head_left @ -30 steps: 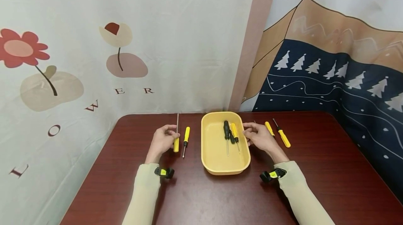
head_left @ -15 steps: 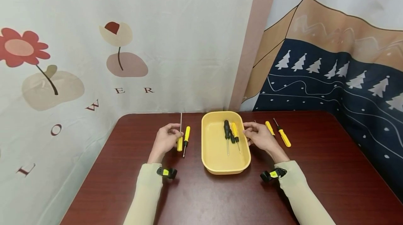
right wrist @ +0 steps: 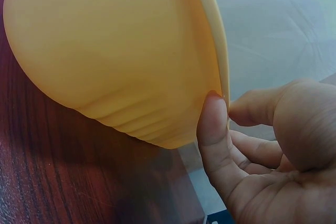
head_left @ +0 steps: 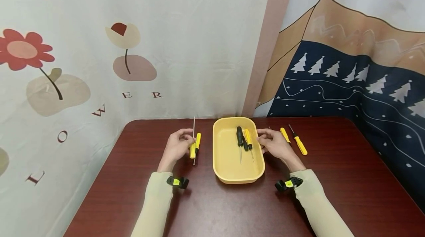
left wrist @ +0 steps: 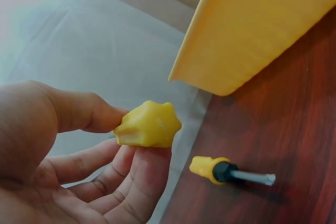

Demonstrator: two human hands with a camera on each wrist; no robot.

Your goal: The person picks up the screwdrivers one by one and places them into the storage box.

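Note:
My left hand (head_left: 177, 146) pinches the yellow handle of a screwdriver (head_left: 192, 150) between thumb and fingers, its thin shaft pointing to the table's far side. In the left wrist view the ridged handle end (left wrist: 157, 124) faces the camera. Just right of it, a second yellow-and-black screwdriver (left wrist: 202, 166) lies on the table. On the other side, my right hand (head_left: 275, 144) holds the right rim of a yellow plastic tray (head_left: 215, 156), thumb and fingertips on either side of the edge (right wrist: 224, 72). Inside the tray lie a black screwdriver (head_left: 239, 136), a yellow one (head_left: 247, 137) and a short black-handled one (head_left: 245, 145).
Beyond my right hand lie a yellow screwdriver (head_left: 301, 146) and another yellow handle (head_left: 284, 133), partly hidden by that hand. The dark red wooden table (head_left: 225, 211) ends at a printed curtain (head_left: 192, 63) at the back.
My left hand has moved a little to the right with the screwdriver, which now overlaps the one on the table in the head view. The right hand stays on the tray rim.

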